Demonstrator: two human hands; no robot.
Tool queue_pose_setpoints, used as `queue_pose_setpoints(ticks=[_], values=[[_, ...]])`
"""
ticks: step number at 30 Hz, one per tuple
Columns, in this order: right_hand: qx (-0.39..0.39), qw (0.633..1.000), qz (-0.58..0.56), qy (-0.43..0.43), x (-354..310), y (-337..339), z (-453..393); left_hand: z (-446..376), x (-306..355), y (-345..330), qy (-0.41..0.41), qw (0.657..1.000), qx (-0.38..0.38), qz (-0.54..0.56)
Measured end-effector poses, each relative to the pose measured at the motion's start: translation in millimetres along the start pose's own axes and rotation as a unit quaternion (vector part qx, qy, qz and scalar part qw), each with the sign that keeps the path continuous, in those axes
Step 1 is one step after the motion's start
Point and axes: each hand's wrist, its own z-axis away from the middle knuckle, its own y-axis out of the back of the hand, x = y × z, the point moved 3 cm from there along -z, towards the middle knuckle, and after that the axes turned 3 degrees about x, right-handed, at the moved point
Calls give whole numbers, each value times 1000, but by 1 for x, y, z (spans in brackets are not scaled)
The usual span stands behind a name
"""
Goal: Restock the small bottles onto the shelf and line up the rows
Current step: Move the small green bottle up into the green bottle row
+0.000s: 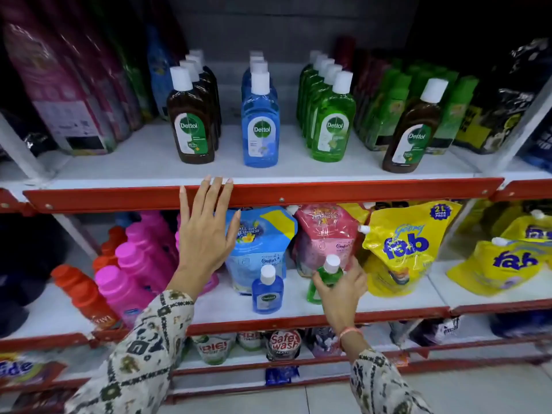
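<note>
My right hand (340, 289) is closed around a small green bottle (327, 274) with a white cap, standing on the middle shelf (227, 306). A small blue bottle (267, 291) stands free just left of it. My left hand (206, 231) is raised with fingers spread, fingertips at the red front edge of the upper shelf (328, 192), holding nothing. On the upper shelf stand three rows of larger bottles: brown (191, 121), blue (260, 124) and green (333, 124). A lone brown bottle (413, 132) stands tilted to the right of the rows.
Pink and red bottles (134, 258) crowd the middle shelf's left side. Blue and pink refill pouches (260, 237) stand behind the small bottles, yellow pouches (400, 246) to the right. Tall packs (68, 94) fill the upper shelf's left end, green packs (385, 106) its right.
</note>
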Motion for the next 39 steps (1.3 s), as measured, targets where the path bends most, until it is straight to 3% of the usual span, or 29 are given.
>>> queue_pose_setpoints(ticks=[4,11,18,31,36,39], values=[[-60,990,-18,-123,13,-22,10,-1,-1,-5,2,1000,21,-5],[-9,988,-20,-152,18,-28,5,-1,-2,-6,-3,1000,29,-5],[32,993,-85,-73,-7,8,7,-1,2,-3,9,1000,30,-2],[73,956,-259,116,-161,112,-41,0,3,-4,11,999,33,12],[91,946,-278,138,-207,122,-79,1,2,-4,6,999,33,16],[88,960,-230,131,-219,114,-106,0,1,-4,1,999,36,15]])
